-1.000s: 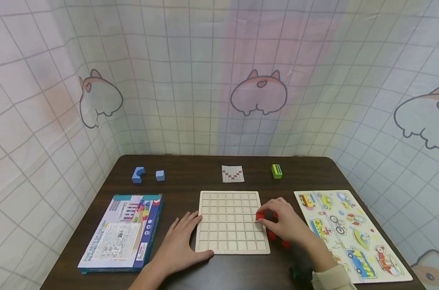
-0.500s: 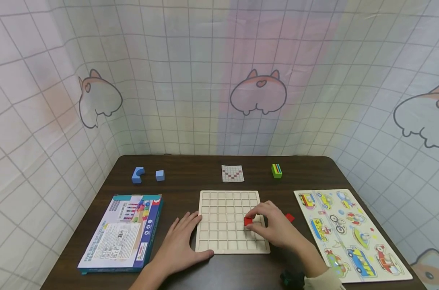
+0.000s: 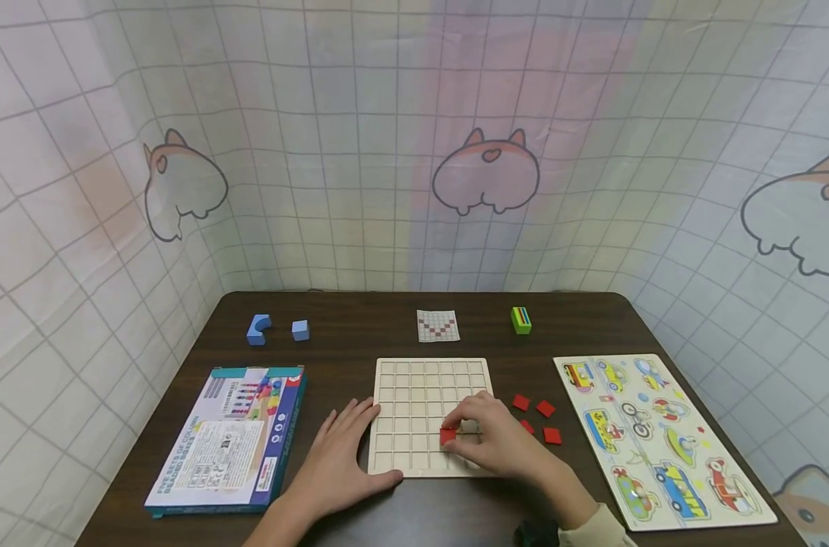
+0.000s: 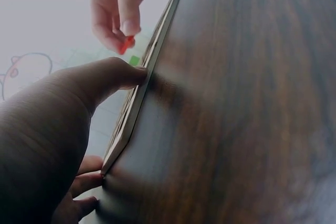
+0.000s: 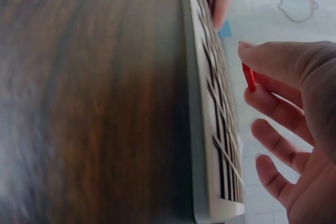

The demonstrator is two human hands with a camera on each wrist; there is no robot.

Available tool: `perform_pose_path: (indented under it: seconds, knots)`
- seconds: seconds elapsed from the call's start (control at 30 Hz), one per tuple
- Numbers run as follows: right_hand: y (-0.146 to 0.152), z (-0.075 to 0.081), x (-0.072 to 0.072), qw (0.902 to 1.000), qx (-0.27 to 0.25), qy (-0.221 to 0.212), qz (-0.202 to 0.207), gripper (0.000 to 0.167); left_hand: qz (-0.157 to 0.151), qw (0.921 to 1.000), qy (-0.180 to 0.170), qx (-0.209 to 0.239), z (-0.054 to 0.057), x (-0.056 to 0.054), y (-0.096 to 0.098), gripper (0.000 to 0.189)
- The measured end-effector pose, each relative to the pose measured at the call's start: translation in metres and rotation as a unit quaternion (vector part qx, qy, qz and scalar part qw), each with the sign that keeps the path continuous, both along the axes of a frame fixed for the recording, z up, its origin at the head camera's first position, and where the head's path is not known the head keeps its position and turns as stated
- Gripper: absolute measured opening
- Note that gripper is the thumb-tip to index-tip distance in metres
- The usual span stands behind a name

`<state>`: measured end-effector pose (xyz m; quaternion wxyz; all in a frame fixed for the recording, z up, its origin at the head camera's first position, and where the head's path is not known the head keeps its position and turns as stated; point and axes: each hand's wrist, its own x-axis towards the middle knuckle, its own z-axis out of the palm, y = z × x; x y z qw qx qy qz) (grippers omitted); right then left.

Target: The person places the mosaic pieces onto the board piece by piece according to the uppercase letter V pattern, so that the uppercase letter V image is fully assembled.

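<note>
A pale wooden grid board [image 3: 403,387] lies at the middle of the table in the head view. My right hand [image 3: 489,437] pinches a red square tile [image 3: 447,436] between thumb and index finger, over the board's lower right part. In the right wrist view the tile [image 5: 249,76] is seen edge-on, held above the grid. My left hand [image 3: 342,456] rests spread at the board's left side, its thumb at the near edge and fingertips along the left edge. Several more red tiles [image 3: 552,435] lie on the table just right of the board.
Beyond the board lies a small card [image 3: 438,326] with a red-square pattern. A green striped block [image 3: 520,320] and two blue blocks [image 3: 300,330] stand at the back. A flat box [image 3: 226,441] is at left, a vehicle puzzle board [image 3: 660,441] at right.
My right hand has carried the red tile leftward and nearer, from the board's right edge to over its lower right cells, uncovering the loose tiles. My left hand has stayed in place.
</note>
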<state>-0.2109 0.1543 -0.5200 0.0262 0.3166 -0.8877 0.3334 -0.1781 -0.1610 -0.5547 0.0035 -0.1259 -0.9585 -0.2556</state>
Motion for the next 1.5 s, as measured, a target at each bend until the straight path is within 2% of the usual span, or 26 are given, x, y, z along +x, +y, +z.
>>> perform_pose_path:
  seconds: [0.33, 0.73, 1.13, 1.33, 1.5]
  knots:
    - [-0.011, -0.005, -0.002, 0.9993, 0.026, 0.023, 0.012, 0.021, -0.001, 1.0000, 0.001, 0.004, 0.000, 0.001, -0.001, 0.119]
    - [-0.018, -0.008, -0.007, 0.9983, 0.057, -0.008, -0.001, 0.017, -0.005, 1.0000, 0.007, 0.004, -0.001, 0.000, 0.000, 0.118]
    - [-0.019, -0.005, -0.005, 0.9965, 0.083, 0.003, 0.011, 0.020, -0.009, 0.9999, 0.009, 0.004, -0.003, -0.001, -0.001, 0.118]
    - [-0.015, 0.000, -0.003, 0.9969, 0.076, 0.011, 0.018, 0.020, -0.011, 0.9999, 0.007, 0.010, -0.002, -0.002, -0.001, 0.118]
    - [-0.011, 0.003, 0.000, 0.9979, 0.064, -0.009, 0.008, 0.019, -0.009, 0.9999, -0.002, 0.012, -0.003, -0.001, -0.001, 0.119]
